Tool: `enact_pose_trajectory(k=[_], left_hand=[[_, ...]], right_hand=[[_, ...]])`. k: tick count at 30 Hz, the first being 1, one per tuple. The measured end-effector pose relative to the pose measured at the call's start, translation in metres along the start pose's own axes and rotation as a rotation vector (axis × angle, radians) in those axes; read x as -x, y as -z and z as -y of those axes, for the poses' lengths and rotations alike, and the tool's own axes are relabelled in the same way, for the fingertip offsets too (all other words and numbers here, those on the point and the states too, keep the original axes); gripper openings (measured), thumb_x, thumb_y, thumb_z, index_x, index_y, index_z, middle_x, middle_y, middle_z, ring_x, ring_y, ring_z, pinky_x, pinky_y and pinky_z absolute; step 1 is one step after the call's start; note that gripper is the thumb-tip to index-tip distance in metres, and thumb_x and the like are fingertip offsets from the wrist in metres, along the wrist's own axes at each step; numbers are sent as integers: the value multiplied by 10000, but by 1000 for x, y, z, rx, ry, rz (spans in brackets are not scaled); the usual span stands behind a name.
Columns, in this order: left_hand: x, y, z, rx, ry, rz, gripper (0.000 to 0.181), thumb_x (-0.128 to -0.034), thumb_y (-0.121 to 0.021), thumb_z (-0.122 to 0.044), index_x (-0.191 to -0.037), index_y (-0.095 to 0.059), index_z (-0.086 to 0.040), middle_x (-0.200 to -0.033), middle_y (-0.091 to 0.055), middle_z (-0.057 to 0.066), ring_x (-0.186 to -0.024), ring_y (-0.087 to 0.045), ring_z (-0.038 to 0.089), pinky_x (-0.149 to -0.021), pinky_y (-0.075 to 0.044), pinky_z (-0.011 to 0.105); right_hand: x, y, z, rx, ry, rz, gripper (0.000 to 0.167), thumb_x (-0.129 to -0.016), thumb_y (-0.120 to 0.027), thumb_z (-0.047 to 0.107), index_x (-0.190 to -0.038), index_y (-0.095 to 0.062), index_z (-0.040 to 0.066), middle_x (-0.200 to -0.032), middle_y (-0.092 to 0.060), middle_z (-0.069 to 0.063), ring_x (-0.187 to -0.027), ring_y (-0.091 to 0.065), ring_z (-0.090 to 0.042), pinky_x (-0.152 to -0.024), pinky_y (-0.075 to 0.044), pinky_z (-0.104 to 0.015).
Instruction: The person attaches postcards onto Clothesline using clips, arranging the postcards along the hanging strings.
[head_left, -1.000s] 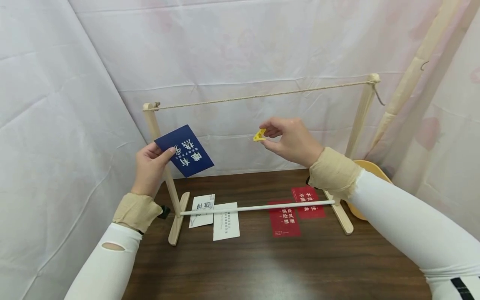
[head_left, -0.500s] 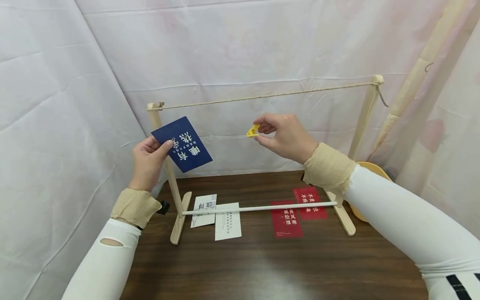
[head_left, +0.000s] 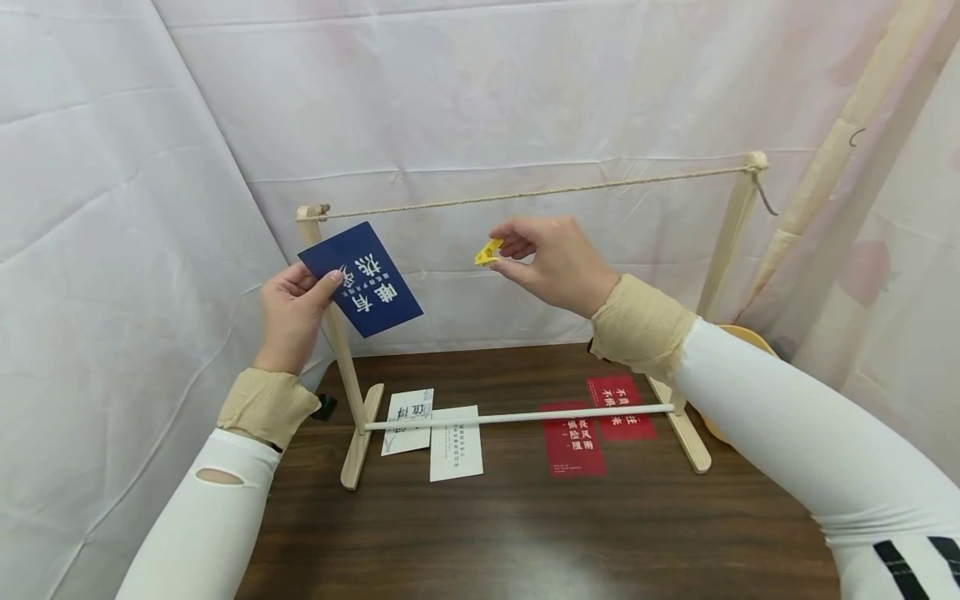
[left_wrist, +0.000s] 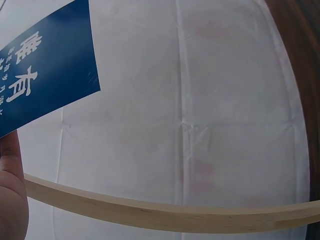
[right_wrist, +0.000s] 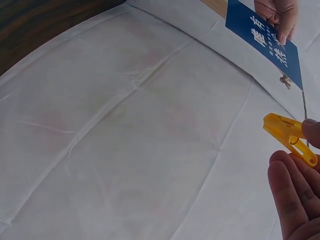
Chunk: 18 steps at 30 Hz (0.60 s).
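My left hand [head_left: 291,317] pinches a dark blue card [head_left: 375,292] with white characters between thumb and fingers. The card is tilted, its top corner just under the twine [head_left: 450,202] near the left post. In the left wrist view the card [left_wrist: 60,65] shows at the upper left, with part of the hand below it. My right hand [head_left: 558,262] pinches a small yellow clothespin [head_left: 488,252] below the middle of the twine. The right wrist view shows the clothespin [right_wrist: 287,134] between thumb and fingers, apart from the card.
A wooden frame with a left post [head_left: 341,367] and right post [head_left: 727,233] carries the twine and a white lower rod [head_left: 517,416]. White cards [head_left: 457,454] and red cards [head_left: 573,454] lie on the dark table [head_left: 480,533]. Behind the right post sits a yellow container [head_left: 750,337].
The right hand has moved left and slightly up with the clothespin, toward the card. The left hand has risen a little with the blue card. The cards on the table have stayed put.
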<state>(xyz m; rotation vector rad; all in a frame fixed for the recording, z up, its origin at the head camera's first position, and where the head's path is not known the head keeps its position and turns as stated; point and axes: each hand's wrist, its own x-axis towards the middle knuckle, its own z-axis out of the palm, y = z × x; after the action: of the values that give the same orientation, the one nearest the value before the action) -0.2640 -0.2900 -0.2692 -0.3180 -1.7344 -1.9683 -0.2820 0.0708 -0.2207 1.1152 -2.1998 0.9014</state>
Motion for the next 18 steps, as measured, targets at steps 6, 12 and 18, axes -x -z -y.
enact_pose_trajectory(k=[6,12,18], left_hand=[[-4,0,-3,12,0,-9,148,-989,-742,53,-1073,-789,-59,-962,-842,15,-876,-802,94,-836,-643,214],[-7,0,-5,33,-18,3,144,-986,-741,61,-1079,-788,-39,-979,-844,32,-881,-808,110,-829,-648,226],[-9,0,-6,40,-23,13,155,-993,-721,73,-1071,-786,-44,-984,-844,31,-886,-809,109,-826,-649,227]], right_hand=[[-10,-3,8,-21,3,-2,256,-945,-826,38,-1160,-751,-79,-1055,-815,-210,-920,-803,-313,-889,-660,-429],[-18,-7,15,-52,9,-4,256,-945,-823,20,-1167,-747,-81,-1077,-811,-221,-936,-802,-314,-897,-658,-409],[-27,-11,24,-67,23,7,267,-948,-825,27,-1178,-741,-80,-1095,-808,-213,-947,-798,-298,-908,-655,-380]])
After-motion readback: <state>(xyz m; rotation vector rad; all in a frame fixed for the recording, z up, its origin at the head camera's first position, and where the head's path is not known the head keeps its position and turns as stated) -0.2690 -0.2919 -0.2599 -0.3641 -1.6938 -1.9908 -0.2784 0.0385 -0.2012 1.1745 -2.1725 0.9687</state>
